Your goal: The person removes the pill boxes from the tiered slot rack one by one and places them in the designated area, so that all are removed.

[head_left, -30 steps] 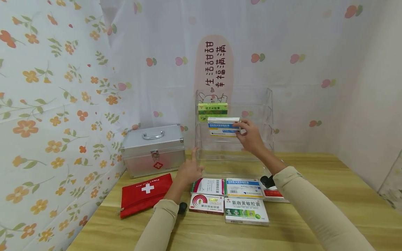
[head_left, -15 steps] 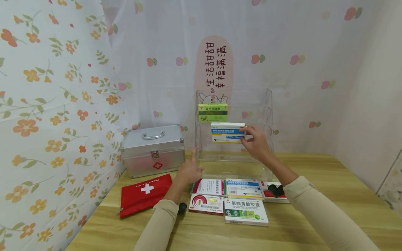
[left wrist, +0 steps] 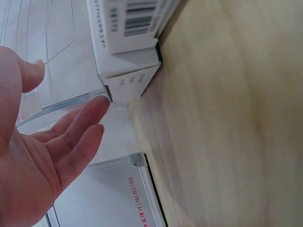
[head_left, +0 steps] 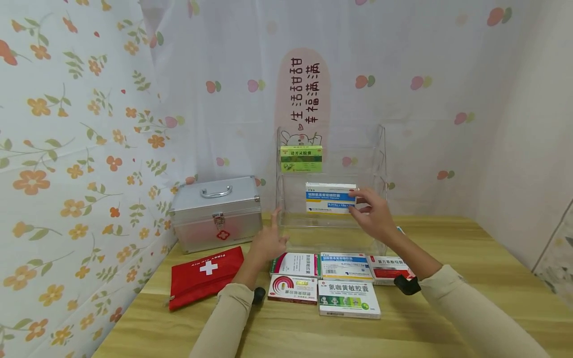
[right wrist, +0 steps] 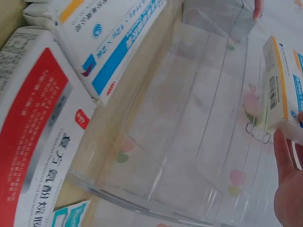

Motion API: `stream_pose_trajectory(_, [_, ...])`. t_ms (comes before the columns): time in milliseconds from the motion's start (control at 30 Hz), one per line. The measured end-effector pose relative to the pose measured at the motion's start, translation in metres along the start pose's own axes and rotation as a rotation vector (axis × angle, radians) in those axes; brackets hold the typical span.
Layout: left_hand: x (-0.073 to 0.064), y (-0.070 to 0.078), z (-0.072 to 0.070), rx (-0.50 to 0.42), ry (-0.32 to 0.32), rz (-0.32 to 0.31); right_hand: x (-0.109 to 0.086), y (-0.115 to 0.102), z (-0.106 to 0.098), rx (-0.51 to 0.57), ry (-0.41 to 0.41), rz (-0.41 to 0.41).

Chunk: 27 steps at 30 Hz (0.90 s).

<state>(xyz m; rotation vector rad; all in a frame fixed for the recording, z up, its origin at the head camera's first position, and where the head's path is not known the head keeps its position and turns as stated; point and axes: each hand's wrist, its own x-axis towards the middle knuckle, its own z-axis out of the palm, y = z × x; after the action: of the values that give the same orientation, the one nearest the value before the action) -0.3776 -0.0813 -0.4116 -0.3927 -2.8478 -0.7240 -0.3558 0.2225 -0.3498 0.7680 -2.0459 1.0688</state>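
My right hand (head_left: 373,214) pinches a white, blue and yellow medicine box (head_left: 329,199) by its right end, thumb below and fingers above. The box is upright in front of a clear tiered display rack (head_left: 329,227), around its middle tier. In the right wrist view, fingertips of that hand (right wrist: 291,189) meet the lower end of the box (right wrist: 277,90). At the rack's left side is my left hand (head_left: 267,243), index finger extended up along the edge. The left wrist view shows this hand (left wrist: 28,175) with fingers loosely extended beside the rack's clear side panel.
A green medicine box (head_left: 301,160) stands on a higher tier, at left. Several medicine boxes, including a white and green one (head_left: 349,298) and a red and white one (head_left: 389,268), lie before the rack. Left are a silver case (head_left: 217,214) and a red first-aid pouch (head_left: 203,278).
My right hand has moved the medicine box down and a little right, from just below the green box to lower in front of the rack. My left hand has stayed at the rack's side.
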Motion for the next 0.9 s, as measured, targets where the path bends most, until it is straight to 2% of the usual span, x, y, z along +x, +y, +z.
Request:
stream_pose_trajectory(200, [-0.001,0.000,0.000,0.016,0.003,-0.011,-0.011,-0.007,-0.007,0.002,0.025,0.007])
stream_pose_trajectory(467, [0.000,0.000,0.001,0.030,0.000,-0.004,-0.024,-0.043,-0.022,0.005,0.005,0.022])
stream_pose_trajectory(900, [-0.001,0.001,0.001,0.021,0.006,0.007,-0.049,-0.045,-0.044,0.043,-0.034,0.086])
